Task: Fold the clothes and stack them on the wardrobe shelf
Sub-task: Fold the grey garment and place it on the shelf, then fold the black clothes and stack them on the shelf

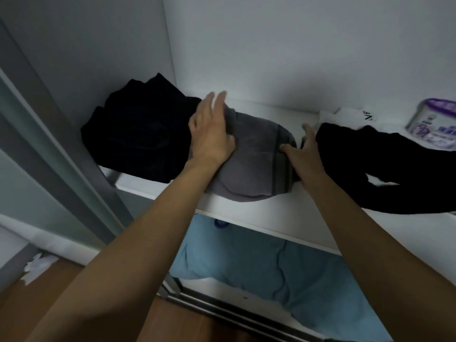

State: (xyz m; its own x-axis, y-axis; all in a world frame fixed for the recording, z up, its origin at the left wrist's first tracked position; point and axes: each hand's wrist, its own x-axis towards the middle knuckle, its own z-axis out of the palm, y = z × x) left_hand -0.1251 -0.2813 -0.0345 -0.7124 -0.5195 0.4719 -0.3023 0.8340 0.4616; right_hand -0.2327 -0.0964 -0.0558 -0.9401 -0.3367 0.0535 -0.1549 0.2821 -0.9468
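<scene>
A folded grey garment (254, 164) lies on the white wardrobe shelf (266, 213), its front edge hanging slightly over the shelf lip. My left hand (212, 129) rests flat on its left part with straight fingers. My right hand (306, 149) touches its right end, thumb on the cloth and fingers spread on the shelf beside it. A pile of dark folded clothes (138, 134) sits to the left, touching the grey garment. A loose black garment (394, 169) lies spread out to the right.
A white garment (350, 117) and a purple-and-white container (434, 124) stand at the shelf's far right. Blue fabric (283, 272) fills the compartment below. The wardrobe's left wall and a sliding-door frame (61, 156) border the left. Wooden floor lies below.
</scene>
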